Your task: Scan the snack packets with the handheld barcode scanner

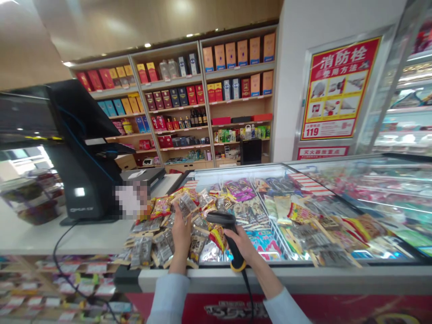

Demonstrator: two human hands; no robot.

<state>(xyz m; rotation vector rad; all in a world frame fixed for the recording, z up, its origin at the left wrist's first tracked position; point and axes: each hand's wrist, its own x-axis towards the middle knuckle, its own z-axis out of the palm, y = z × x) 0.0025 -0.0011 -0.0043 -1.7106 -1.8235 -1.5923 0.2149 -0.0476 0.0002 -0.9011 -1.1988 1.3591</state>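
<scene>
One scanner (228, 223), gripped, head (218, 218) leftward; handle (237, 257) slanting nearward

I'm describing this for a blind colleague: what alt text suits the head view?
A person's right hand holds a black handheld scanner, and their left hand is among snack packets spread over a glass-topped freezer. A dark checkout terminal stands on the counter at left, with shelves of boxed goods behind.

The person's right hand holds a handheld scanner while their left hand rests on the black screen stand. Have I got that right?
Not quite: the head view shows the left hand over the heap of snack packets instead. The right hand does hold the handheld scanner.
</scene>
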